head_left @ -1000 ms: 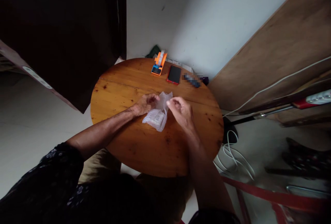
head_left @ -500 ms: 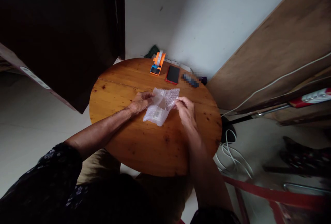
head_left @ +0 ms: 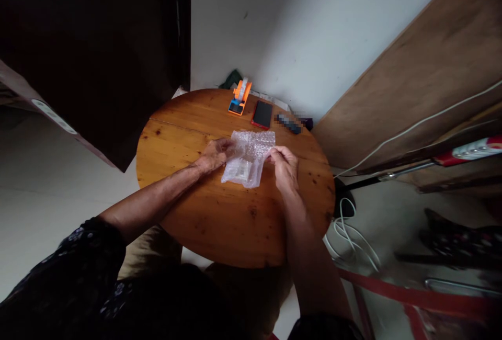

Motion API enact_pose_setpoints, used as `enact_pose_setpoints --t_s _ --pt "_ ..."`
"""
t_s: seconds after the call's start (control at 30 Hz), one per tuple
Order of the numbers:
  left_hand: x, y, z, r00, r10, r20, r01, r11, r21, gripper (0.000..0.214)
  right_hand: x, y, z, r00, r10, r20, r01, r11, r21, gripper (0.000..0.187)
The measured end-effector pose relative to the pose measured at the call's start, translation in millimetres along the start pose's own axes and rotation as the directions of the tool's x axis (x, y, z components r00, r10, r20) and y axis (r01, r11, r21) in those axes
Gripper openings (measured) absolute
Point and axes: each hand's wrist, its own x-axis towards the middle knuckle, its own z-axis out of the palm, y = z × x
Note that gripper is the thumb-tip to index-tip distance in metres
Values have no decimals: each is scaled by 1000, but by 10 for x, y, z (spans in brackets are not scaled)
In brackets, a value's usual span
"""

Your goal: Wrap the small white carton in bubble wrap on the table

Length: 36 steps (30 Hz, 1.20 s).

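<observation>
A clear bubble wrap sheet (head_left: 257,144) is spread between my hands over the middle of the round wooden table (head_left: 219,219). Its left edge is gripped by my left hand (head_left: 215,155), whose fingertips are partly hidden by the plastic. My right hand (head_left: 285,166) pinches the right edge between thumb and fingers. Inside or beneath the lower part of the wrap shows a small pale block-like item (head_left: 242,169); its kind is too blurred to tell.
Toward the back of the table stand an orange and blue tape dispenser (head_left: 240,97), a red-edged phone (head_left: 262,114) and a dark, pixelated object (head_left: 288,123). The wall (head_left: 235,36) rises behind. White cable (head_left: 349,235) lies coiled on the floor at right.
The bubble wrap's right side has been drawn outward and its top flattened, so it spreads wider. My right hand has shifted slightly right; the left has barely moved.
</observation>
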Motion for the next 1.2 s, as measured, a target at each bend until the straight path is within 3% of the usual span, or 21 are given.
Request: enact_pose_setpoints --t_s 0.17,0.3,0.43,0.53,0.67,0.77,0.9,0.97,1.07,1.2 --pt "-7 -4 7 1000 26 1 -26 992 126 35 1 67 15 988 125 95 -121 991 -51 41" --pt "-53 63 -14 988 152 -36 -134 941 312 39 -6 159 25 990 68 125 -41 976 -212 56" --pt "-63 86 -20 975 222 -34 -193 904 382 22 9 226 43 992 -26 120 57 962 -267 50" --pt "-29 66 -43 985 165 -41 -137 914 381 5 17 226 44 994 -76 82 95 958 -271 46" --pt "57 35 -157 988 99 -122 -50 934 355 12 14 186 5 994 -91 52 102 957 -270 45" --pt "123 31 -272 972 83 -220 -1 936 352 14 19 170 -42 996 -81 45 92 929 -358 45" --pt "169 34 -355 965 60 -257 50 914 403 6 39 176 -76 997 -75 19 76 885 -460 46" --pt "163 39 -357 963 65 -261 61 891 449 17 34 147 -72 993 -119 -13 101 891 -443 44" --pt "110 67 -337 948 198 -248 -55 871 487 36 -27 15 -49 967 -255 -25 230 906 -355 37" --pt "7 135 -311 911 380 -161 -278 854 440 29 -150 -190 -13 948 -301 101 317 915 -251 33"
